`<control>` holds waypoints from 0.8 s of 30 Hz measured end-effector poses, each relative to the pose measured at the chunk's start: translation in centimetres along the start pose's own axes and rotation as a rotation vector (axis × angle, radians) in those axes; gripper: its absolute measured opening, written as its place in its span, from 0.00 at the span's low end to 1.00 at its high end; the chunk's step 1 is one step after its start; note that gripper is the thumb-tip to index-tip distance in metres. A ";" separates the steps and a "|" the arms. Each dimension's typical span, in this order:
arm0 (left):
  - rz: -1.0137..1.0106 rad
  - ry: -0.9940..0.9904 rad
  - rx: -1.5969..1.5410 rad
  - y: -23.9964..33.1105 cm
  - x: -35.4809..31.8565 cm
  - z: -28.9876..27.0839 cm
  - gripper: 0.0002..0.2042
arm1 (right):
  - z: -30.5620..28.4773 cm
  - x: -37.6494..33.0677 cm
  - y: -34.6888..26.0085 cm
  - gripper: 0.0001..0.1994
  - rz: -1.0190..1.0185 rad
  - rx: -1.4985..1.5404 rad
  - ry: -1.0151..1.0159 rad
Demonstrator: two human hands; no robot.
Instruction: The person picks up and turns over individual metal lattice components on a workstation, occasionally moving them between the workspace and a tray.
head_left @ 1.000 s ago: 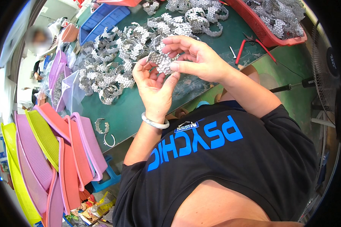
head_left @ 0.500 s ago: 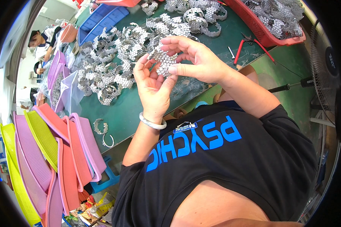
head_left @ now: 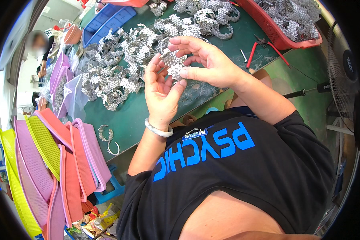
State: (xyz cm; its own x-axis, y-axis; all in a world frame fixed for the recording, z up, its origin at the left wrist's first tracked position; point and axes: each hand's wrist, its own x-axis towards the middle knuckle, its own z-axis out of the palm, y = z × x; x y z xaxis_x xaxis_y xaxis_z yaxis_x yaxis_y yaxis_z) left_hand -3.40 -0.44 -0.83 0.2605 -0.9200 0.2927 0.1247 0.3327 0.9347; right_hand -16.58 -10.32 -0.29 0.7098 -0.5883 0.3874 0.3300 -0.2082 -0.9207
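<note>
Between both hands, above the green table, is a silver honeycomb-patterned cuff bracelet (head_left: pixel 174 64). My left hand (head_left: pixel 162 96), with a pale bangle on its wrist, grips the near left side, its thumb at the lower end. From the right, my right hand (head_left: pixel 214 66) curves its fingers over the far side and presses its thumb on the cuff's face. Part of the cuff is hidden by fingers. Just beyond lies a heap of similar silver cuffs (head_left: pixel 138 52). One loose cuff (head_left: pixel 103 133) and a thin open metal band (head_left: pixel 113 149) lie near the table's left edge.
Red-handled pliers (head_left: pixel 251 56) and a small metal rod (head_left: pixel 243 55) lie to the right. A red basket (head_left: pixel 284 43) of silver pieces stands behind them, near a black fan (head_left: pixel 344 68). Stacked colored baskets (head_left: pixel 72 180) stand left; a person (head_left: pixel 44 60) is beyond.
The cuff has turned a little in my hands, its face showing more broadly. My left hand has shifted slightly. At the far left the other person has straightened up.
</note>
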 end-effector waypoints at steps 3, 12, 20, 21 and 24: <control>-0.015 -0.005 0.014 0.2 -0.1 -0.1 0.36 | 0.0 -0.1 -0.2 0.30 0.008 -0.004 0.002; -0.015 0.040 0.004 0.1 0.1 -0.6 0.38 | 0.0 -0.1 0.2 0.28 0.041 0.004 0.019; -0.023 0.065 -0.059 0.2 0.4 -0.7 0.36 | 0.1 0.0 0.4 0.27 0.086 0.008 0.040; -0.025 0.068 -0.067 0.1 0.4 -0.7 0.36 | 0.1 -0.1 0.4 0.26 0.090 0.012 0.041; -0.037 0.082 -0.081 0.0 0.5 -0.7 0.34 | 0.1 -0.1 0.6 0.26 0.106 0.038 0.050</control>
State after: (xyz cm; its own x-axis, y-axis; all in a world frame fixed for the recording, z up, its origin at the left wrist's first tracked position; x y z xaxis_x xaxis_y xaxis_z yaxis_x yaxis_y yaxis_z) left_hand -2.57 -0.69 -0.82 0.3315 -0.9131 0.2372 0.2116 0.3170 0.9245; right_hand -16.38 -10.33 -0.86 0.7105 -0.6436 0.2845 0.2791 -0.1133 -0.9536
